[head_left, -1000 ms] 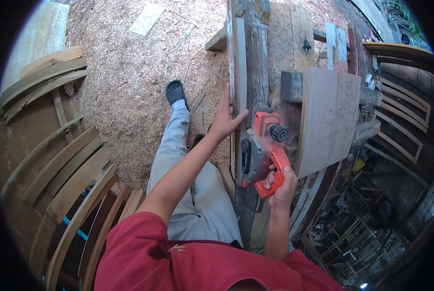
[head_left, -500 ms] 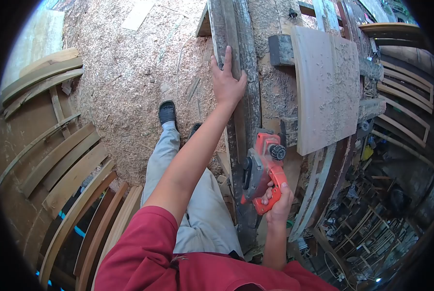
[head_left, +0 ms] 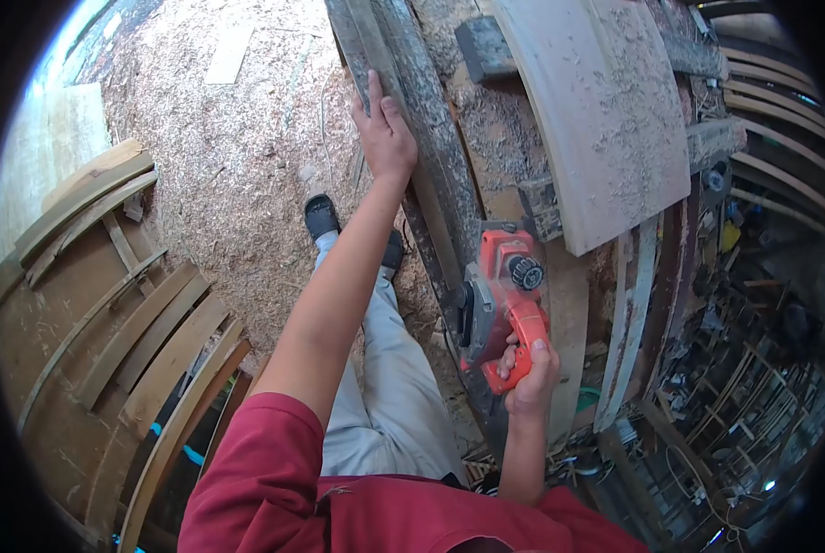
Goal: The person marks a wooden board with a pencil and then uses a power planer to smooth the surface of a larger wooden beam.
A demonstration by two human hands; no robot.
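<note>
A long narrow wooden piece runs along a worn, dark beam. My left hand rests on the narrow piece towards its far end, fingers spread and pointing away from me. Nearer my body, my right hand is wrapped round the rear handle of a red electric planer. The planer sits over the near part of the beam, its black knob facing up. Its underside is hidden. To the right, a broad pale board is sprinkled with shavings.
Wood shavings cover the floor around my feet. Curved wooden pieces stand at the left, and more curved slats are at the right. A dark block lies beside the pale board. Scrap and thin sticks fill the lower right.
The view has turned, so the beam and board now slant more to the left at the top. My left hand stays on the narrow piece and my right hand still grips the planer.
</note>
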